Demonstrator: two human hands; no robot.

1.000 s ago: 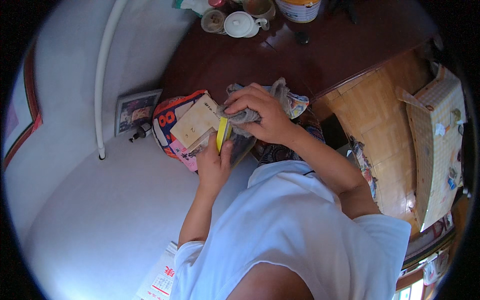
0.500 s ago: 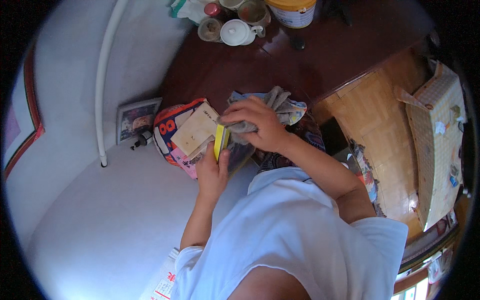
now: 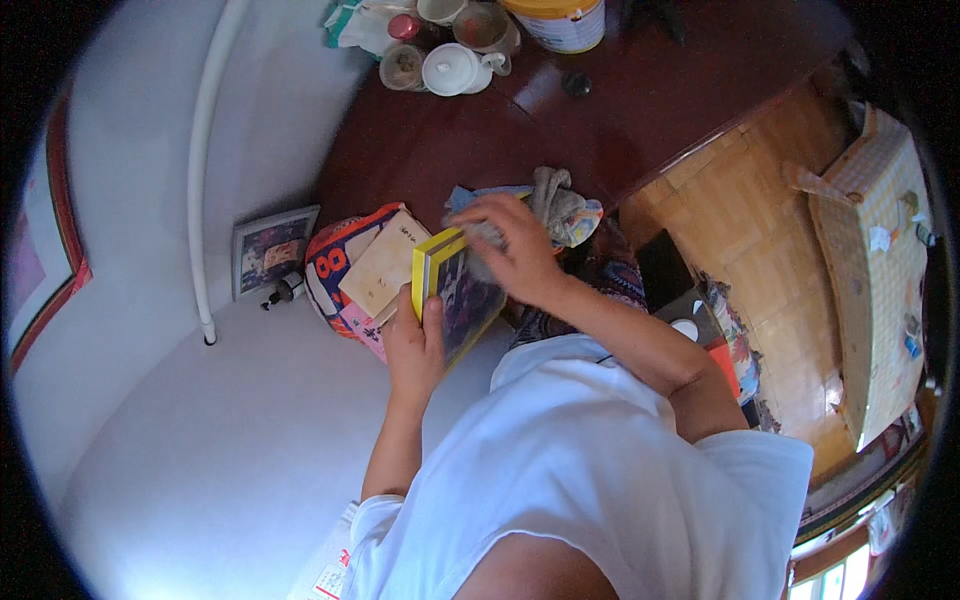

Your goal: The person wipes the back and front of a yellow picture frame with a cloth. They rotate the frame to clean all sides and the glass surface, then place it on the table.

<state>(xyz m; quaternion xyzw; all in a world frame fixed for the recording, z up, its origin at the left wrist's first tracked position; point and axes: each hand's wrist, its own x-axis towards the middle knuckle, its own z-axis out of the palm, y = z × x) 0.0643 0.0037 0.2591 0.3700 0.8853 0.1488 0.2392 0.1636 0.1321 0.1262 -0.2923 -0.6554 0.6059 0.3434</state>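
Upright before my body stands a picture frame with a bright yellow edge and a dark picture on its face. My left hand grips its lower left edge, thumb on the near side. Bent over the frame's upper part is my right hand, pressing a grey cloth to it; motion blurs the fingers. More grey fabric bunches just beyond that hand, on a light-coloured printed piece. Past my left hand lie a worn cream board and an orange-and-navy printed bag.
Against the wall leans a silver-framed photo, beside a white pipe. The dark red tabletop bears a lidded white cup, jars and a yellow-rimmed bucket. A table with a checked cover stands at the right.
The yellow-edged frame has turned and risen a little, so its dark picture face shows more. My right hand with the cloth has shifted slightly along it.
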